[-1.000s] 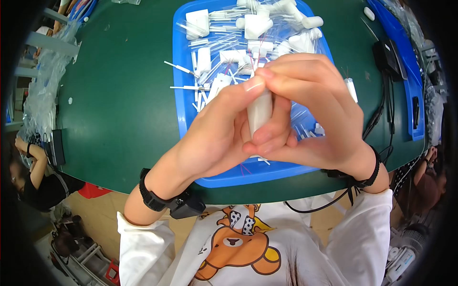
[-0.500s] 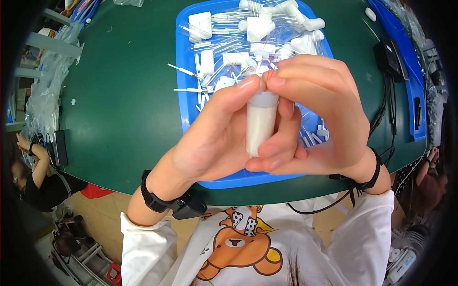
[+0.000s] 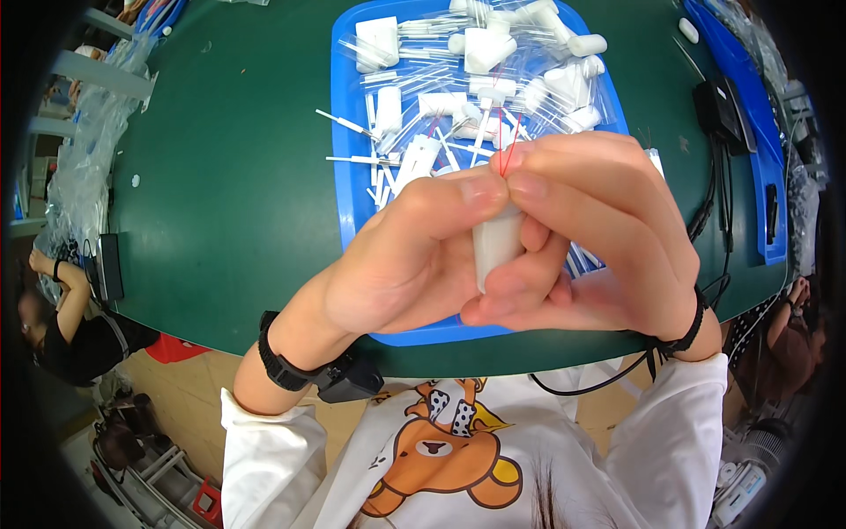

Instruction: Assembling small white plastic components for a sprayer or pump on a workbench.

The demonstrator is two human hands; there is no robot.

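Both your hands pinch the white tube, as before.
Your left hand (image 3: 397,264) and right hand (image 3: 590,238) grip white tube (image 3: 495,245) above blue tray (image 3: 345,176); thin red thread (image 3: 507,150) now shows at fingertips.

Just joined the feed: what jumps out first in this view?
Both hands fill the centre, the left hand and right hand pressed together around a small white tube, with thin red threads pinched at the fingertips above it. Behind them a blue tray on the green table holds a jumble of white tubes and clear sleeves.
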